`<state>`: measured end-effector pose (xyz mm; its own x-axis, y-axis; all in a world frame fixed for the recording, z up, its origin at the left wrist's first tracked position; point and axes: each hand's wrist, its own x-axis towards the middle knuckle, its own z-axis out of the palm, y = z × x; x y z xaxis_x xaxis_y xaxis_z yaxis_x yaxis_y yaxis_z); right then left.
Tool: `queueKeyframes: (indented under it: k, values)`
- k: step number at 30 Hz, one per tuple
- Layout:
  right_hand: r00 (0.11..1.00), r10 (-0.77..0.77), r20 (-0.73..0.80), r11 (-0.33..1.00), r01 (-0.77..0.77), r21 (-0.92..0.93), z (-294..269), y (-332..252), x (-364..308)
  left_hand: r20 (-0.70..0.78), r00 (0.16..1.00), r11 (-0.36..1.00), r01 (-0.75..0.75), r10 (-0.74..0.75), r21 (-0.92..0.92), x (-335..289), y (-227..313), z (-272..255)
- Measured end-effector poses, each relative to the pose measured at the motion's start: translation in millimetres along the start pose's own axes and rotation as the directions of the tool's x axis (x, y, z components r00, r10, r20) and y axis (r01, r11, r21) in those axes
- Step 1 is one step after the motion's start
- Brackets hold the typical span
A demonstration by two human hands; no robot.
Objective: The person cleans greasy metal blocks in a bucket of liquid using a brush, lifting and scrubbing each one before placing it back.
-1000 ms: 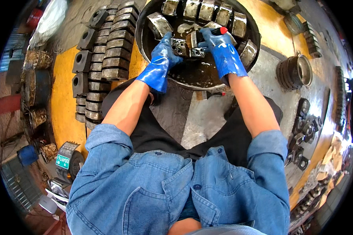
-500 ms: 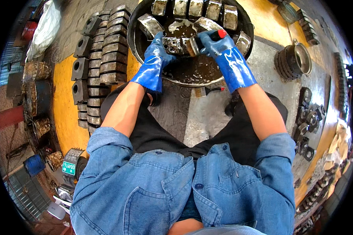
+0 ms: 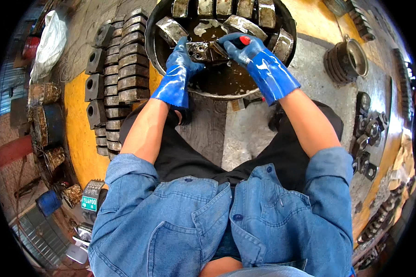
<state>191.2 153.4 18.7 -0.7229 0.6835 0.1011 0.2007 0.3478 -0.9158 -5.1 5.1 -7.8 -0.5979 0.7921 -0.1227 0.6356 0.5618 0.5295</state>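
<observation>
Both hands wear long blue rubber gloves and work over a wide black basin (image 3: 151, 44) of dark, oily liquid. My left hand (image 3: 182, 59) grips the left end of a metal block (image 3: 199, 52) with several small holes, held over the liquid. My right hand (image 3: 243, 48) is closed round a brush (image 3: 219, 48) with a red handle end, its bristles at the block's right end. More wet metal blocks (image 3: 241, 27) stand along the basin's far and side walls.
Rows of curved metal blocks (image 3: 133, 69) are lined up at the left, beside dark blocks with round holes (image 3: 95, 87). A second brush (image 3: 238, 105) lies at the basin's near edge. Stacked metal rings (image 3: 344, 62) and loose metal parts (image 3: 370, 131) are at the right.
The brush has shifted left and its red handle end has turned more toward me. My left hand still holds the block, almost unmoved. The view has shifted slightly.
</observation>
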Motion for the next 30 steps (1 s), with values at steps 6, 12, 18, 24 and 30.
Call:
queueKeyframes:
  k: [6, 12, 18, 24, 30]
  values:
    - [1.0, 0.013, -0.006, 0.997, -0.014, -0.077, -5, 16, 11, -0.022, 0.999, 0.999, 0.04, -0.04, 0.029, 4, -5, 1]
    - [0.995, 0.09, 0.039, 0.995, -0.088, -0.036, -12, 20, 2, 0.001, 0.998, 0.997, 0.056, -0.056, -0.059, 17, -8, 4]
    - [0.998, -0.05, -0.035, 0.999, 0.05, 0.002, -7, 36, 10, -0.004, 0.995, 0.99, 0.095, -0.096, -0.107, 31, -20, 12]
    - [0.997, -0.07, -0.015, 0.97, 0.065, -0.233, -14, 6, 1, -0.042, 0.993, 0.993, 0.112, -0.113, -0.02, 42, -34, 14]
    - [0.959, -0.257, 0.123, 0.848, 0.285, -0.447, -17, 7, -9, 0.017, 0.997, 0.996, 0.081, -0.081, -0.034, 41, -22, 9]
